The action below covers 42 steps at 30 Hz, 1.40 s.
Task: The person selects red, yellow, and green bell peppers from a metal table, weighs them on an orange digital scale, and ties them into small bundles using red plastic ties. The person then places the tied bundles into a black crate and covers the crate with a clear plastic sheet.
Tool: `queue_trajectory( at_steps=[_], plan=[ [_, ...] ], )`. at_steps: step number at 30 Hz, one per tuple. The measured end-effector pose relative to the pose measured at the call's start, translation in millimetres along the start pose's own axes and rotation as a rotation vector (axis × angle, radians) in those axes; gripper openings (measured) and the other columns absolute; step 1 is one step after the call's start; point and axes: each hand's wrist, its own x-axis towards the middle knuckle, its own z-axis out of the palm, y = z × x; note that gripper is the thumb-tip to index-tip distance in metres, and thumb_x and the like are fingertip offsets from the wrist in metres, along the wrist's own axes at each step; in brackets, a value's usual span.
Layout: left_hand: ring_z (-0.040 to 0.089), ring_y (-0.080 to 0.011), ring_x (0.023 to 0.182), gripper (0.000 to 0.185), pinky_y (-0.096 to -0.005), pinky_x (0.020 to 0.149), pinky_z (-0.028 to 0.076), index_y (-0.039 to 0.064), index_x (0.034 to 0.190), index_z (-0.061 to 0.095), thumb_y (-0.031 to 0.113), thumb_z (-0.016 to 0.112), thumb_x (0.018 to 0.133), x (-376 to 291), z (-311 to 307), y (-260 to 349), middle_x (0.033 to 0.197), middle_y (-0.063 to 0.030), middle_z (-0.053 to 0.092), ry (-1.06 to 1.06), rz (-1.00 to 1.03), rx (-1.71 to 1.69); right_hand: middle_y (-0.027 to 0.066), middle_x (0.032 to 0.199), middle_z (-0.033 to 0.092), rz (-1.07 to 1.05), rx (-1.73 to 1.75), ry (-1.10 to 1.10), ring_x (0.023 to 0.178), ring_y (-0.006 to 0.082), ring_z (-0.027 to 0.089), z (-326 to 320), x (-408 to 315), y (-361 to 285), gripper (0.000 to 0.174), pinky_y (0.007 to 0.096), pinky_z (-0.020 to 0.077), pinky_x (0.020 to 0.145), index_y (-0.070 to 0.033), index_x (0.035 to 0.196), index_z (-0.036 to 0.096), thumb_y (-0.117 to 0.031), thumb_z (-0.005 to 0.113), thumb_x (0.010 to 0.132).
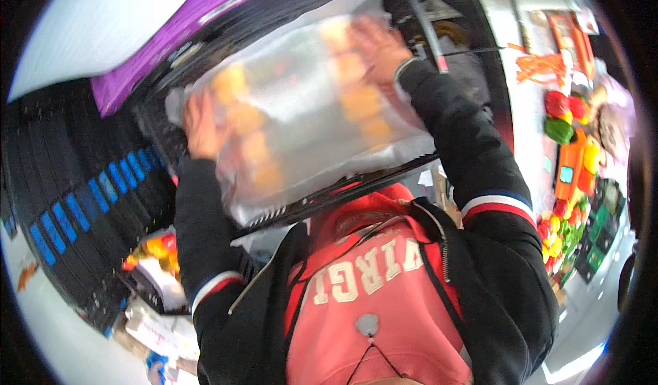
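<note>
A large clear plastic bag point(303, 112) lies in a black crate point(329, 189) before my chest, with blurred orange-yellow items along both of its sides. On the bag's left end lies my left hand point(203, 122), fingers pointing away from me. My right hand point(378, 48) rests flat on the bag's upper right part, beside more of the orange items. Motion blur hides the exact bend of the fingers. Both sleeves are black with white, red and blue bands.
Stacked black crates point(87, 169) with blue marks stand at left. A purple strip point(169, 35) crosses the upper left. Peppers point(558, 104), orange ties point(540, 68) and an orange device point(569, 164) lie on the white surface at right. More peppers point(162, 248) are in a crate lower left.
</note>
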Motion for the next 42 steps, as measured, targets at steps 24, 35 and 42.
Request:
queue_trajectory(
  at_steps=[24, 35, 42],
  plan=[
    [0.054, -0.0353, 0.113, 0.064, -0.0414, 0.097, 0.043, -0.001, 0.125, 0.053, 0.017, 0.081, 0.070, 97, -87, 474, 0.120, -0.0190, 0.058, -0.019, 0.726, -0.461, 0.0157, 0.127, 0.053, 0.476, 0.478, 1.260, 0.115, 0.0350, 0.052, -72, -360, 204, 0.056, 0.0414, 0.0446, 0.096, -0.011, 0.125, 0.055, -0.016, 0.076, 0.073],
    [0.058, -0.0385, 0.099, 0.060, -0.0414, 0.088, 0.047, -0.001, 0.122, 0.054, 0.014, 0.078, 0.069, 195, 59, 851, 0.105, -0.0201, 0.061, -0.348, 0.696, -0.064, 0.0141, 0.128, 0.056, 0.888, 1.139, 1.141, 0.117, 0.0234, 0.055, -26, -507, 463, 0.057, 0.0331, 0.0427, 0.100, -0.005, 0.128, 0.056, -0.037, 0.071, 0.084],
    [0.052, -0.0406, 0.109, 0.080, -0.0443, 0.092, 0.045, 0.002, 0.125, 0.045, 0.009, 0.084, 0.055, 168, 61, 878, 0.115, -0.0212, 0.056, -0.275, 0.832, -0.373, 0.0129, 0.115, 0.062, 0.654, 1.370, 1.036, 0.107, 0.0245, 0.059, -10, -489, 461, 0.049, 0.0339, 0.0446, 0.096, -0.009, 0.118, 0.065, -0.040, 0.072, 0.081]
  ],
)
